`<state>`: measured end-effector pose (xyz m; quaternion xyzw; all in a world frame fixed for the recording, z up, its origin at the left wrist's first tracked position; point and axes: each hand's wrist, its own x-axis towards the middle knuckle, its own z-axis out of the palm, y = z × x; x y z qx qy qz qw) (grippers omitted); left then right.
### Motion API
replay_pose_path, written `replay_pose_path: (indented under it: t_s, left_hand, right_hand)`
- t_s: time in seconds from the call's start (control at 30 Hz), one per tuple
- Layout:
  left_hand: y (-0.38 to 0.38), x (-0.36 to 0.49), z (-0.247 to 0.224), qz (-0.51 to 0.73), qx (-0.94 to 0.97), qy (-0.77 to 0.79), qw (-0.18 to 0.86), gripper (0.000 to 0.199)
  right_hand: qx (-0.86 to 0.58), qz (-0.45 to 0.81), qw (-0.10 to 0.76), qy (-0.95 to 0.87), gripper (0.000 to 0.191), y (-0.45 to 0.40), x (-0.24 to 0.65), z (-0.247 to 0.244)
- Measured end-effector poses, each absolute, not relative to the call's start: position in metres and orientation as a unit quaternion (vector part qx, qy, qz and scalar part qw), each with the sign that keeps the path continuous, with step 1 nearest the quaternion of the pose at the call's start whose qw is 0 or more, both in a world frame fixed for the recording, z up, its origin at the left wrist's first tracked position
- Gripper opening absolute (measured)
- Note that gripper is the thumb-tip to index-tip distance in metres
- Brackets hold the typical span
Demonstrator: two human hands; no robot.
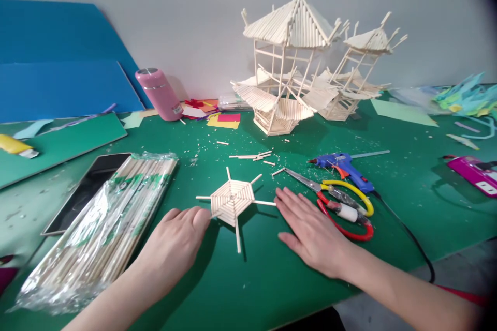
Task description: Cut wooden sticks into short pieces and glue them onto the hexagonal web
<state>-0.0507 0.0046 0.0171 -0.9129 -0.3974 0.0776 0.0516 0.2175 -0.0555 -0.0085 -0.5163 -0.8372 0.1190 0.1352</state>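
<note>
A small hexagonal wooden-stick roof frame (233, 197), with sticks laid in rings and spokes jutting out, stands in the middle before me. My left hand (176, 240) is closed at its lower-left side, fingers on the spoke there; that spoke's outer end is hidden behind them. Palm down on the green table, my right hand (312, 232) is open and flat, its fingertips beside the tip of the right spoke. Just beyond my right hand lie scissors (328, 191) with yellow and red handles. Behind them is a blue hot glue gun (337, 163) with a glue stick in it.
Plastic-wrapped sticks (104, 222) lie at left, partly over a dark tablet-like slab (83, 194). Stick pavilions (285, 70) stand at the back, near a pink flask (161, 95). Loose stick pieces (252, 156) lie beyond the frame. A black cord (407, 232) crosses the right side.
</note>
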Motion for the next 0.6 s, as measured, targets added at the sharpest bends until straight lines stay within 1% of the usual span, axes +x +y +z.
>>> replay_pose_path:
  t_s: [0.07, 0.17, 0.2, 0.23, 0.3, 0.37, 0.5, 0.6]
  left_hand:
    - [0.001, -0.050, 0.015, 0.076, -0.915, -0.392, 0.050, 0.022]
    - [-0.003, -0.044, 0.009, 0.062, -0.924, -0.373, 0.059, 0.022]
    - [-0.003, -0.040, 0.006, 0.058, -0.926, -0.366, 0.065, 0.022]
    - [-0.003, -0.036, 0.004, 0.054, -0.929, -0.360, 0.072, 0.021]
    - [-0.003, -0.027, 0.001, 0.047, -0.932, -0.350, 0.088, 0.019]
    - [-0.003, -0.019, 0.000, 0.039, -0.933, -0.343, 0.103, 0.017]
    - [-0.003, -0.013, 0.000, 0.023, -0.937, -0.329, 0.117, 0.016]
    - [-0.005, -0.015, -0.001, 0.018, -0.935, -0.335, 0.113, 0.015]
  right_hand:
    - [-0.542, 0.139, 0.240, -0.793, 0.039, -0.050, 0.220, -0.004]
    - [-0.594, 0.143, 0.415, -0.674, 0.030, -0.050, 0.232, 0.002]
    - [-0.617, 0.132, 0.446, -0.635, 0.029, -0.052, 0.240, 0.004]
    - [-0.641, 0.119, 0.458, -0.604, 0.027, -0.053, 0.248, 0.005]
    - [-0.684, 0.098, 0.426, -0.584, 0.024, -0.057, 0.268, 0.005]
    - [-0.712, 0.083, 0.356, -0.600, 0.023, -0.063, 0.286, 0.001]
    - [-0.708, 0.070, 0.268, -0.650, 0.033, -0.074, 0.306, -0.014]
    - [-0.685, 0.062, 0.232, -0.688, 0.036, -0.078, 0.308, -0.024]
